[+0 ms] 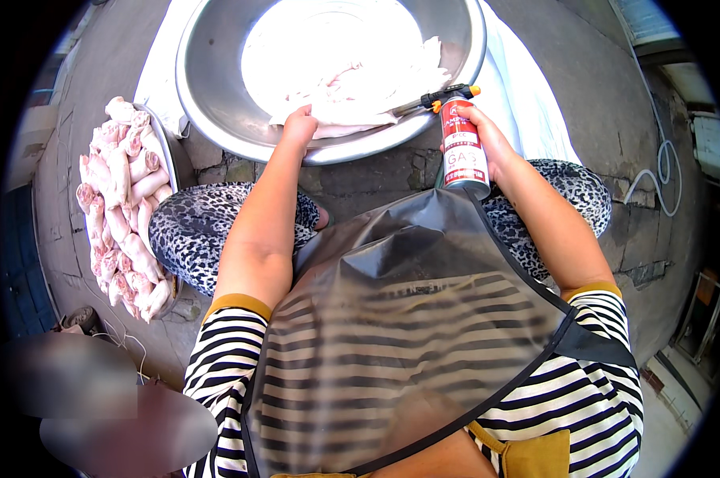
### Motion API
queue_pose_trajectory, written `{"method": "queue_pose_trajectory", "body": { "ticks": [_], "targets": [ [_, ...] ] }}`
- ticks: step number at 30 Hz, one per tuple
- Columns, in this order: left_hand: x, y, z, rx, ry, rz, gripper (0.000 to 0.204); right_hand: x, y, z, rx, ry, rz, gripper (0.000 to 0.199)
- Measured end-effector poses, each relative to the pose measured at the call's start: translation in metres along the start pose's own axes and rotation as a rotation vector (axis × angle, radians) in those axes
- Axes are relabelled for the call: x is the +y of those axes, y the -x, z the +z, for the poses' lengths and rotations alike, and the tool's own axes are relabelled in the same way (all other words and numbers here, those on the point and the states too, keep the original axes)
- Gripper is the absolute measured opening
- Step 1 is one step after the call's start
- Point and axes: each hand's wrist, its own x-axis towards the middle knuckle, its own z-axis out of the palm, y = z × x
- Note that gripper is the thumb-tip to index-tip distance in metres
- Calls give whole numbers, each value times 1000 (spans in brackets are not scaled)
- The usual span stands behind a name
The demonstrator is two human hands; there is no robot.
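Note:
My right hand (pixel 494 142) is wrapped round a red and white gas canister (pixel 463 163). A black and orange blowtorch head (pixel 447 96) sits on top of the canister, its metal nozzle pointing left over the near rim of a large metal basin (pixel 204 103). Inside the basin's near side, my left hand (pixel 300 126) is closed on the left end of a pale pig's trotter (pixel 356 126). The nozzle tip is near the trotter's right end; no flame can be made out. More pale trotters (pixel 427 68) lie behind it, partly washed out by glare.
At the left, a second metal basin (pixel 180 155) is heaped with several pale pig's trotters (pixel 125 207). White sheeting (pixel 527 88) lies under the large basin. A thin pale hose (pixel 664 179) coils on the paved ground at the right. My dark see-through apron (pixel 408 319) covers my lap.

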Motion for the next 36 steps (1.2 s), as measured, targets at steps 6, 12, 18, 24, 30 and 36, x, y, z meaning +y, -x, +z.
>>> {"method": "queue_pose_trajectory", "body": {
  "ticks": [6, 12, 18, 24, 30, 36],
  "targets": [
    [12, 12, 1, -2, 12, -7, 61, 0, 1, 1, 5, -6, -10, 42],
    [11, 11, 1, -10, 9, -9, 61, 0, 0, 0, -8, -14, 4, 40],
    [12, 12, 1, -5, -7, 5, 62, -1, -3, -2, -11, -16, 34, 40],
    [11, 11, 0, -6, 23, -12, 62, -5, 0, -4, -32, -37, 23, 42],
    [14, 13, 1, -7, 26, -21, 62, -3, 3, -1, 3, -16, -4, 42],
    [18, 14, 1, -28, 22, -18, 62, -7, 10, -3, 21, -24, 4, 41]
  ]
}}
